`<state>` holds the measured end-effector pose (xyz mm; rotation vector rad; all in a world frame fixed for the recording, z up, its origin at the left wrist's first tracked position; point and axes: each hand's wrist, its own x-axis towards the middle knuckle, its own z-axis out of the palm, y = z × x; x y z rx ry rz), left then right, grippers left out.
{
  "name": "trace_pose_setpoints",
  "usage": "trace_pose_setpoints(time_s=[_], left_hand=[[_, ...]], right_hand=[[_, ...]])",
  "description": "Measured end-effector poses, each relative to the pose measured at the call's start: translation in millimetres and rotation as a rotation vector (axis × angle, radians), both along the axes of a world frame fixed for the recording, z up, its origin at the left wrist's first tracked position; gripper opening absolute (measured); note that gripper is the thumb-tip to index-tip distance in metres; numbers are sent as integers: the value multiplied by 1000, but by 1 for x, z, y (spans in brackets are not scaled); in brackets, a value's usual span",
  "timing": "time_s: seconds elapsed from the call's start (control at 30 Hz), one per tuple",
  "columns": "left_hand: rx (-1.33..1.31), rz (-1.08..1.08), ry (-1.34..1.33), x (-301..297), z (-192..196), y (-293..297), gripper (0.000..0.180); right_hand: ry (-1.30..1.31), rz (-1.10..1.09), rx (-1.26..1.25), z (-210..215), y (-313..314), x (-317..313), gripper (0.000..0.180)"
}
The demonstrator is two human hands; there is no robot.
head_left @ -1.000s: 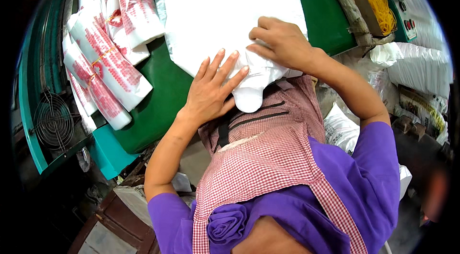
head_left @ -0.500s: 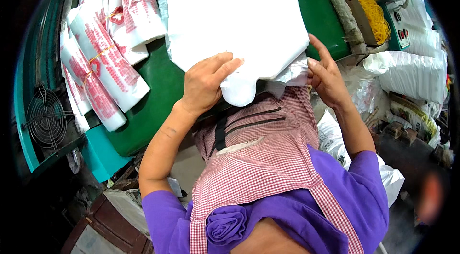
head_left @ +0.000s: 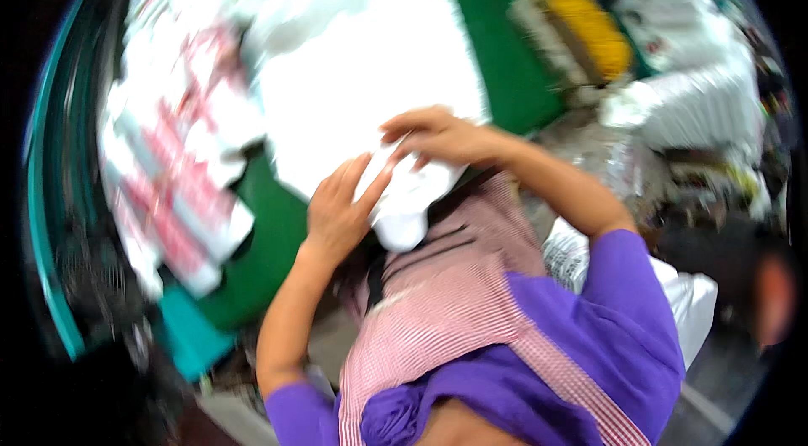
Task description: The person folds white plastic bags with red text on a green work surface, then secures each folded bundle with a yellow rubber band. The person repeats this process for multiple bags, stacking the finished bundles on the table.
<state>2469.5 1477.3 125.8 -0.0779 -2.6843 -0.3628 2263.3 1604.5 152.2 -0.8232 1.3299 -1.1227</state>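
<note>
Under both palms, at the near edge of the flat green table top [head_left: 505,17]: a limp stack of thin white plastic bags [head_left: 370,84], with its near corner drooping off the table toward the red-and-white checked cloth apron [head_left: 454,294].

Left hand [head_left: 341,210]: lay open and flat, fingers spread wide, pressing that near corner down. Right hand [head_left: 429,136]: curled over the stack's edge just beyond the left fingertips, knuckles up. Too blurred to tell whether it pinched a layer or merely rested.

Looked risky in a few ways:
- Seemed slick film on a smooth top, so it probably could have slid as a whole toward the body once the flat palm eased off.
- Hung partly unsupported below the left palm, so it might have spilled off the table edge.
- Judged clingy and thin, so it could have lifted several layers at once or creased under a hasty pinch.

Materials near the hands:
- Left of the left hand, near but apart: overlapping glossy plastic bags printed in red and white [head_left: 177,185], flat and fanned out.
- Well beyond the right hand: a blocky yellow bundle in a pale wrapper [head_left: 593,29].
- Right of the right forearm: bulging white woven-looking sacks [head_left: 699,101], ribbed and soft-edged.
</note>
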Motion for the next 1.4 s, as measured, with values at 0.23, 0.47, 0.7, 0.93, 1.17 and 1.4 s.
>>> trace_pose_setpoints(time_s=[0.23,0.47,0.7,0.93,1.17,1.4], left_hand=[[272,14,-268,-26,22,-17,26],[483,83,-541,-62,9,-77,19],[8,121,-67,-18,36,-21,62],[-73,217,-387,-49,30,-15,38],[317,-36,-358,-24,41,-47,39],[307,-139,-732,10,47,-56,30]], right_hand=[[2,-294,-299,-25,-14,-7,33],[1263,179,-560,12,4,6,68],[1400,168,-371,-12,14,0,74],[892,-92,-614,11,58,28,54],[-765,-531,-136,-24,50,-16,52],[366,87,-441,1,42,-23,68]])
